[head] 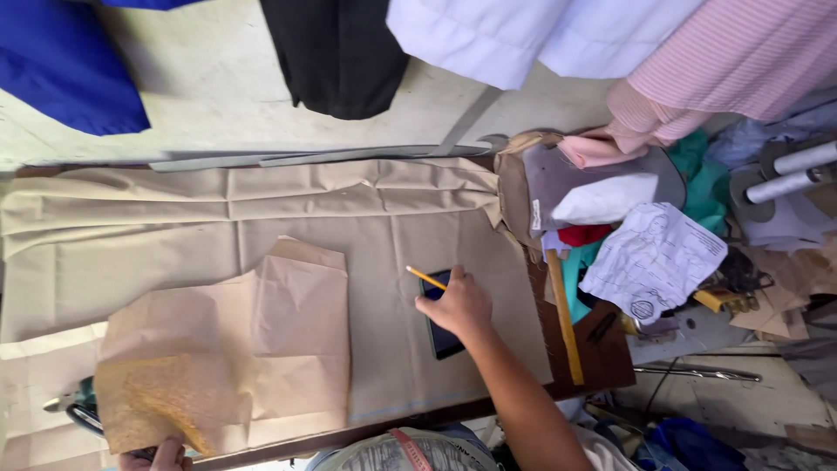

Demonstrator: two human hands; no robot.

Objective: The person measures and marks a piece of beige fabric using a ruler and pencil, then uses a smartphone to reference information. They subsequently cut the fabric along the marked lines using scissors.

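Observation:
My right hand [458,307] rests on a dark smartphone [442,336] lying on beige fabric [288,222], and it holds a yellow pencil [425,277] that points up-left. My left hand [157,455] sits at the bottom edge and pinches the lower corner of a brown paper pattern piece [235,349] spread over the fabric. The fabric covers most of the wooden table [610,358].
A wooden ruler [565,318] lies at the fabric's right edge. A crumpled sketch sheet [654,257], fabric scraps and tools pile up at the right. Scissors [74,410] peek out at lower left. Garments [336,52] hang above the table.

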